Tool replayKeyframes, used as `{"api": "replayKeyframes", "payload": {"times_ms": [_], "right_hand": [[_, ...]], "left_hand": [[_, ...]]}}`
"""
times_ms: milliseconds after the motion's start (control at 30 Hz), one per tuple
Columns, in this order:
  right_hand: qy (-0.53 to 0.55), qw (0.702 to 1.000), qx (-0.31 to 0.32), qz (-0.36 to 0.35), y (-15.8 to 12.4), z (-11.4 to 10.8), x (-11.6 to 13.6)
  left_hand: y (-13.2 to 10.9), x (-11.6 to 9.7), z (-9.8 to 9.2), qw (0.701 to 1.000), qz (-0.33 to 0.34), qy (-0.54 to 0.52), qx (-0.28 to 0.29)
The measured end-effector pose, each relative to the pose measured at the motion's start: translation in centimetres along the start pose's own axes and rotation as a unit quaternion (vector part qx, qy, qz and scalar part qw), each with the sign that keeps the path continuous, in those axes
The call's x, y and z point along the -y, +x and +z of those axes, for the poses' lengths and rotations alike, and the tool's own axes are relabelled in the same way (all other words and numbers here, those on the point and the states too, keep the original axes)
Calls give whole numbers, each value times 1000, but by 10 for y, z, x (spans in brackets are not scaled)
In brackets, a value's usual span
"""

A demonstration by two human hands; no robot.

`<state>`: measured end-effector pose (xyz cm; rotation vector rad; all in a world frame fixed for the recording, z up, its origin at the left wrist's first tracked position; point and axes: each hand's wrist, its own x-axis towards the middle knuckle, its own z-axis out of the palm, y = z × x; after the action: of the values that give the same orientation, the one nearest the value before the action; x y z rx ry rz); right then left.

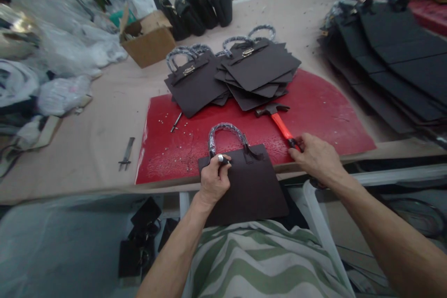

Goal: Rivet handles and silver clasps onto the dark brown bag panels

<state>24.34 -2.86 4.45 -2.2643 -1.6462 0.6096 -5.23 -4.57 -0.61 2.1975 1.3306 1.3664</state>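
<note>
A dark brown bag panel (251, 181) with a plastic-wrapped handle (226, 131) lies at the near edge of the red mat (324, 116), hanging partly over the table edge. My left hand (213, 181) pinches a small silvery metal piece against the panel's top left corner, by the handle's base. My right hand (316, 156) is closed around the end of the orange handle of a hammer (277, 118), which lies flat on the mat with its head pointing away.
Two stacks of finished panels with handles (195, 81) (260, 67) lie at the mat's far side. Small rivets and a thin tool (176, 122) are scattered on the mat. Dark pincers (126, 153) lie left, a cardboard box (148, 39) beyond, more panels (394, 60) right.
</note>
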Motion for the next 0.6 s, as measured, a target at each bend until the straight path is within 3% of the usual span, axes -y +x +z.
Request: {"api": "replayKeyframes", "payload": {"times_ms": [100,200,267,300,367,433,500,600], "right_hand": [[198,970,126,64,6,-10,9],[404,869,263,112,5,-17,17],[481,818,286,133,-3,-21,26],[482,825,267,127,-10,-23,31],[443,871,198,73,-27,-31,44],[361,926,105,-19,-46,-41,56],[242,961,12,-136,-64,-50,62],[51,944,-63,-319,-78,-59,59]], "left_hand": [[1,1,0,1000,-2,-4,10],[0,2,1,1000,0,-9,8],[0,2,3,1000,4,-20,2],[0,3,3,1000,5,-25,0],[-1,3,4,999,1,-34,2],[-1,4,4,999,-4,-39,4],[-2,4,4,999,-7,-40,3],[-1,3,4,999,-1,-35,-3]]}}
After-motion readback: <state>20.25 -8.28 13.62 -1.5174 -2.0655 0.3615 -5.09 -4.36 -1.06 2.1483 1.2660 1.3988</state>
